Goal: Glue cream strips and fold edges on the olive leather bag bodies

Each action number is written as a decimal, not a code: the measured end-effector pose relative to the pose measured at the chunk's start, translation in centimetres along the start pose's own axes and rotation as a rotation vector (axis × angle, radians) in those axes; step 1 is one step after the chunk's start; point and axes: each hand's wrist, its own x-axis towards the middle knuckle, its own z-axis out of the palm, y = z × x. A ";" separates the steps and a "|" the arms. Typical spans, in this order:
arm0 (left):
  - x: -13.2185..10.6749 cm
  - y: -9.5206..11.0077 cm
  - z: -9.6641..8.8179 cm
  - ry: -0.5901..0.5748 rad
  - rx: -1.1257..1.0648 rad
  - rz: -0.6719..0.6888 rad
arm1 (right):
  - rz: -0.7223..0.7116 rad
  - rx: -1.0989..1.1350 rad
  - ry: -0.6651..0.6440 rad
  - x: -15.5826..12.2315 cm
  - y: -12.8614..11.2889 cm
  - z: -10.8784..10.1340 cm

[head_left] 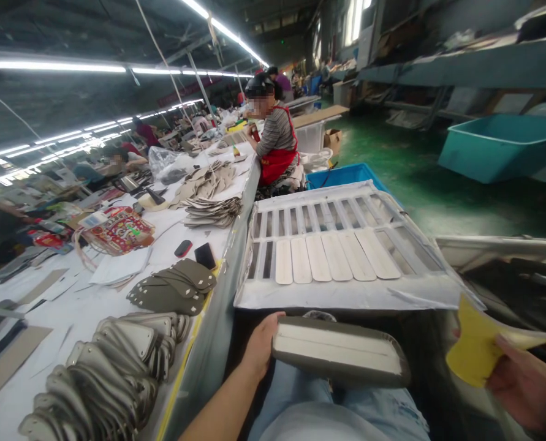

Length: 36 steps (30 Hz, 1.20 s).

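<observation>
My left hand (262,344) grips the left end of a dark taupe, bag-like piece (394,375) with rounded corners, held above my lap. A long cream panel (332,348) with a thin line along it covers its upper face. Out to the right, my right hand (521,376) is closed on a curled yellow sheet (472,346), apart from the taupe piece. Just beyond the left hand is a white slatted rack (273,297), where several cream rounded strips (321,257) lie side by side. The right hand is slightly blurred.
On the white table (89,306) at left lie stacked grey curved pieces (93,373), flat dark taupe pieces (174,286) and a phone (204,256). Beyond the rack sits a person in a red apron (279,159), near a blue bin (341,174). A teal tub (497,150) stands right.
</observation>
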 end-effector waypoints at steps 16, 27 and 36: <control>0.0 0.3 -0.2 -0.053 -0.121 0.014 | -0.092 0.118 -0.548 -3.5 -3.9 16.7; -0.8 -1.4 -2.5 -0.041 -0.014 0.094 | -0.054 -0.039 -0.777 -4.3 5.5 31.7; 0.0 -3.5 -2.8 0.078 0.118 0.159 | -0.469 -0.493 -0.777 -7.1 7.8 31.0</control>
